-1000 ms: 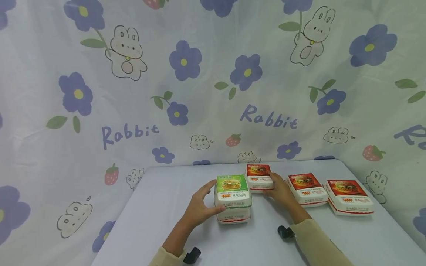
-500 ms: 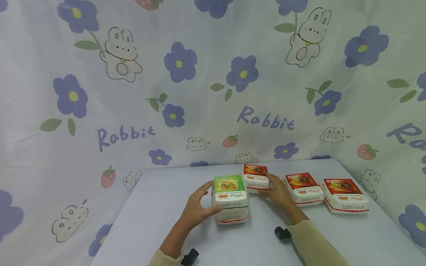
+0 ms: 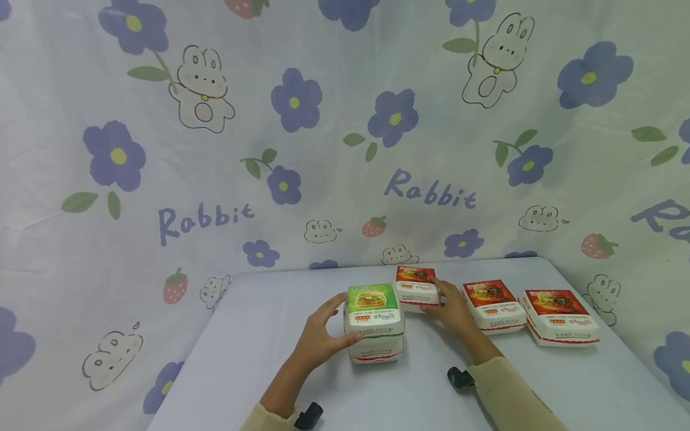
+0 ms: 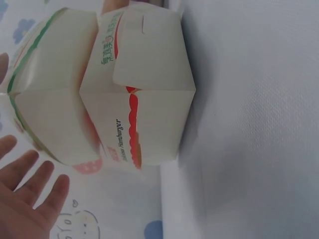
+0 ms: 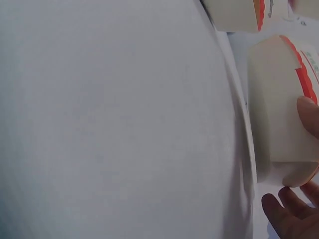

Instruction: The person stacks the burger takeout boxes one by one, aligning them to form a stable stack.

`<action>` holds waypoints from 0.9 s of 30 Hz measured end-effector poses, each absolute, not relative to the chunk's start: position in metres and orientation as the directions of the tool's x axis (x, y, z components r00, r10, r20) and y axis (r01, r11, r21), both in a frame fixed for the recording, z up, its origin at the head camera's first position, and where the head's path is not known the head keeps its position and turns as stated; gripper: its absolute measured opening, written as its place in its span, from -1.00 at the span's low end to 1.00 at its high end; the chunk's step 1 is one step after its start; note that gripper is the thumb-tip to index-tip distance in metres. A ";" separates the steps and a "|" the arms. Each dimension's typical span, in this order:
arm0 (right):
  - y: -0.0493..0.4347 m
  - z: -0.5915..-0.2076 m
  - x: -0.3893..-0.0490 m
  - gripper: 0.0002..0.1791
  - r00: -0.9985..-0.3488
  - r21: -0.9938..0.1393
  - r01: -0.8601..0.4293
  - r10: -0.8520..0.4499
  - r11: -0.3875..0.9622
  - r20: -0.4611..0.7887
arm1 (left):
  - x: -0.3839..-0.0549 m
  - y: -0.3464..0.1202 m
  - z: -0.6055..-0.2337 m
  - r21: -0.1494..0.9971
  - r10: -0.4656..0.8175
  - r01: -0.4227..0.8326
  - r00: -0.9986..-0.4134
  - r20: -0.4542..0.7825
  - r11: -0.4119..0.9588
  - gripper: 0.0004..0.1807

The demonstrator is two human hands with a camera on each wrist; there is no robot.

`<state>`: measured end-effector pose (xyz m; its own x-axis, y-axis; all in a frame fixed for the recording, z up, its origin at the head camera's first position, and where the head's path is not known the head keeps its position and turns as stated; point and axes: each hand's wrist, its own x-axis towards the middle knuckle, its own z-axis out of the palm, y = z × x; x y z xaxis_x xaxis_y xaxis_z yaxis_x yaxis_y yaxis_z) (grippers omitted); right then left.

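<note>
A burger box with a green top (image 3: 372,302) is stacked on another white burger box with a red wavy line (image 3: 375,350). My left hand (image 3: 321,335) is around the left side of this stack, thumb near the front. In the left wrist view its fingers (image 4: 35,186) are spread and stand apart from the boxes. Behind and right of the stack is a red-topped burger box (image 3: 415,284). My right hand (image 3: 451,305) holds its right front corner, thumb (image 5: 308,115) on the front and fingers at the side.
Two more red-topped burger boxes, a nearer-middle one (image 3: 493,305) and a far-right one (image 3: 560,317), sit to the right on the white table (image 3: 259,335). A curtain with rabbits and flowers (image 3: 323,149) hangs behind the table's back edge.
</note>
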<state>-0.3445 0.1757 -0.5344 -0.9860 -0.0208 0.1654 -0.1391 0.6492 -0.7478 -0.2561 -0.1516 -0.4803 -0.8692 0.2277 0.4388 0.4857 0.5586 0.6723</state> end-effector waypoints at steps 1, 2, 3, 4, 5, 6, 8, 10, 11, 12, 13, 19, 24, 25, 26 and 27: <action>0.176 -0.534 -0.344 -0.04 -0.985 -0.744 -0.145 -0.025 0.652 0.170 | -0.256 -0.152 -0.480 0.672 0.228 0.486 -0.869 0.438 0.559 -0.02; 0.177 -0.533 -0.344 -0.04 -0.984 -0.740 -0.152 -0.029 0.655 0.176 | -0.256 -0.152 -0.480 0.674 0.229 0.487 -0.869 0.439 0.556 -0.02; 0.177 -0.532 -0.344 -0.04 -0.983 -0.738 -0.157 -0.034 0.656 0.180 | -0.255 -0.152 -0.480 0.674 0.229 0.486 -0.869 0.438 0.557 -0.02; 0.178 -0.531 -0.344 -0.04 -0.982 -0.735 -0.162 -0.038 0.659 0.183 | -0.255 -0.152 -0.480 0.674 0.229 0.486 -0.869 0.438 0.556 -0.01; 0.179 -0.530 -0.344 -0.05 -0.981 -0.733 -0.169 -0.043 0.659 0.187 | -0.255 -0.152 -0.480 0.674 0.229 0.484 -0.870 0.436 0.558 -0.01; 0.179 -0.529 -0.344 -0.05 -0.981 -0.733 -0.170 -0.046 0.659 0.187 | -0.255 -0.152 -0.480 0.674 0.227 0.483 -0.871 0.436 0.560 -0.01; 0.180 -0.525 -0.343 -0.05 -0.983 -0.736 -0.164 -0.044 0.657 0.180 | -0.255 -0.152 -0.480 0.676 0.225 0.482 -0.871 0.436 0.558 -0.01; 0.181 -0.521 -0.343 -0.04 -0.984 -0.742 -0.156 -0.039 0.652 0.173 | -0.255 -0.152 -0.480 0.676 0.226 0.483 -0.871 0.436 0.556 -0.01; 0.181 -0.519 -0.342 -0.04 -0.984 -0.745 -0.153 -0.035 0.649 0.172 | -0.255 -0.151 -0.480 0.676 0.226 0.483 -0.871 0.436 0.557 0.00; 0.181 -0.517 -0.342 -0.04 -0.985 -0.748 -0.147 -0.029 0.647 0.168 | -0.255 -0.151 -0.480 0.677 0.226 0.484 -0.871 0.437 0.554 0.00; 0.181 -0.514 -0.342 -0.03 -0.985 -0.753 -0.146 -0.027 0.642 0.168 | -0.255 -0.151 -0.480 0.676 0.227 0.486 -0.869 0.439 0.555 0.00; 0.183 -0.497 -0.342 0.02 -0.985 -0.778 -0.147 -0.017 0.611 0.172 | -0.255 -0.150 -0.480 0.662 0.225 0.491 -0.865 0.449 0.566 0.00; 0.185 -0.484 -0.339 0.01 -0.976 -0.778 -0.190 -0.030 0.599 0.215 | -0.255 -0.151 -0.479 0.658 0.231 0.500 -0.859 0.456 0.563 -0.01; 0.185 -0.481 -0.338 0.01 -0.975 -0.779 -0.197 -0.037 0.595 0.218 | -0.255 -0.151 -0.478 0.658 0.231 0.499 -0.860 0.455 0.564 -0.01; 0.185 -0.479 -0.337 0.01 -0.975 -0.781 -0.200 -0.040 0.592 0.218 | -0.255 -0.151 -0.478 0.659 0.230 0.496 -0.862 0.451 0.565 -0.01; 0.185 -0.477 -0.336 0.02 -0.976 -0.782 -0.198 -0.043 0.591 0.215 | -0.255 -0.151 -0.478 0.662 0.229 0.492 -0.865 0.447 0.566 -0.01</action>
